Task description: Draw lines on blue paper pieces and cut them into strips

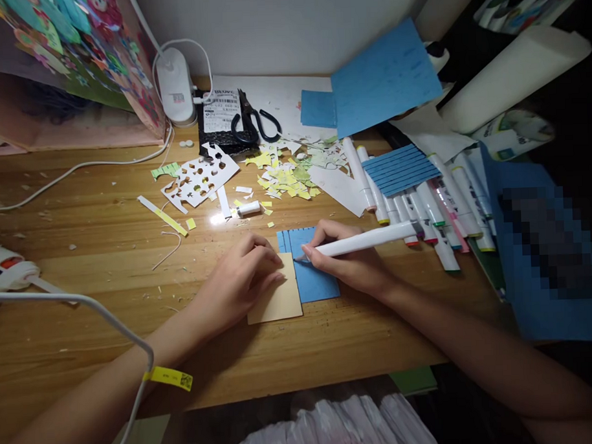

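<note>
White marker [367,241] at the edge of the tan card [277,303]

I have the right hand [353,259] pinching the white marker, its dark tip by the tan card's right edge, over a blue card [320,282]. The blue card lies near the middle of the bench [98,255], partly under the tan one, dark lines on its far left part. My left hand [246,272] rests on the tan card, fingers curled; I can't tell whether thumb and fingertips meet. Farther off are paper scraps [287,177] and black-handled scissors [248,108].
</note>
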### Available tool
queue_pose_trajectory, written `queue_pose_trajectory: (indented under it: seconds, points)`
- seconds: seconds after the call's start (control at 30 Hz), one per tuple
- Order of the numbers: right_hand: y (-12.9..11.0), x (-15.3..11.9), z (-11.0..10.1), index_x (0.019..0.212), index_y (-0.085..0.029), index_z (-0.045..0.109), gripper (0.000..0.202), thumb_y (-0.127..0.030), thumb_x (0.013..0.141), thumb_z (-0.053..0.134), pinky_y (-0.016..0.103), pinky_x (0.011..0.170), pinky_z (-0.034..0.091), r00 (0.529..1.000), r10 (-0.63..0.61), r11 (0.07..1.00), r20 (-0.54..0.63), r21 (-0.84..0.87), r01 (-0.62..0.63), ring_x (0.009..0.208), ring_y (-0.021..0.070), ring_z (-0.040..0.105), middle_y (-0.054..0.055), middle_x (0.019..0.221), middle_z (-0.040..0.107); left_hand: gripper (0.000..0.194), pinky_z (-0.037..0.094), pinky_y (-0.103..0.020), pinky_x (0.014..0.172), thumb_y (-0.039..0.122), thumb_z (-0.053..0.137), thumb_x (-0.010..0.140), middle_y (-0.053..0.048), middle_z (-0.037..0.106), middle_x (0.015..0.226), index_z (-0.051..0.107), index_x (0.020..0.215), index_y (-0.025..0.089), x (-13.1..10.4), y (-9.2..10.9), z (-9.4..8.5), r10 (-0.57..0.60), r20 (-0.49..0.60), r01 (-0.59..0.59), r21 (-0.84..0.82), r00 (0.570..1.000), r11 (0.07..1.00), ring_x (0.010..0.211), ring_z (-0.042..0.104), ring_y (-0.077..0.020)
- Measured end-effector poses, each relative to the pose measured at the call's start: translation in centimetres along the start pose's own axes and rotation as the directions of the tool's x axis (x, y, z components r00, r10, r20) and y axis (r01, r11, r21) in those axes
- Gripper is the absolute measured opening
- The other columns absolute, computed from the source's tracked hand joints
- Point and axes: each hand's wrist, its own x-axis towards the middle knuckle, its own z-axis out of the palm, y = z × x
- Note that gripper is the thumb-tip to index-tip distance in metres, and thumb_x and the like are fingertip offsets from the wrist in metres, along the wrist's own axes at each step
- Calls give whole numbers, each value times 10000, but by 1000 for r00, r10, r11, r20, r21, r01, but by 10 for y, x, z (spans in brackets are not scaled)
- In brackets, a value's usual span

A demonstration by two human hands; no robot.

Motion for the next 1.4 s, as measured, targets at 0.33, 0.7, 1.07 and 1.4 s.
queue_pose_trajectory:
  seconds: [0.33, 0.7, 1.07, 1.4]
  points:
    - [-1, -1, -1, 644, -178, 482, 261, -309, 823, 620, 210, 456, 282, 999, 15, 999, 30, -46, -14, 503, 78, 399, -47, 569, 489, 121, 454, -321, 797, 207, 602, 865, -45, 501, 1009, 565, 979, 190, 0, 0, 0, 5, -6, -5, 9, 1000, 1000, 921, 519, -164]
    - [1, -2, -2, 647, -174, 477, 253, -282, 823, 624, 197, 437, 259, 999, -24, 999, 25, -43, 25, 490, 64, 374, -61, 560, 467, 126, 448, -297, 799, 204, 603, 865, -40, 499, 1003, 572, 982, 169, 0, -1, 0, 11, -9, -11, 3, 1000, 1000, 924, 523, -152]
    - [0, 0, 0, 676, -167, 509, 224, -280, 825, 632, 196, 463, 281, 1000, -23, 999, -19, -39, 22, 519, 63, 395, -56, 598, 492, 121, 446, -304, 810, 211, 598, 868, -47, 496, 1007, 575, 978, 164, -1, 0, -1, 12, -3, -12, -6, 1000, 1000, 936, 516, -155]
    - [2, 0, 1, 682, -172, 495, 232, -292, 832, 626, 208, 473, 281, 999, 2, 1000, -53, -13, -2, 537, 70, 407, -54, 609, 476, 118, 449, -311, 812, 199, 600, 863, -49, 493, 1005, 575, 973, 164, 0, 1, -1, 5, 2, -5, -9, 1000, 1000, 941, 511, -160]
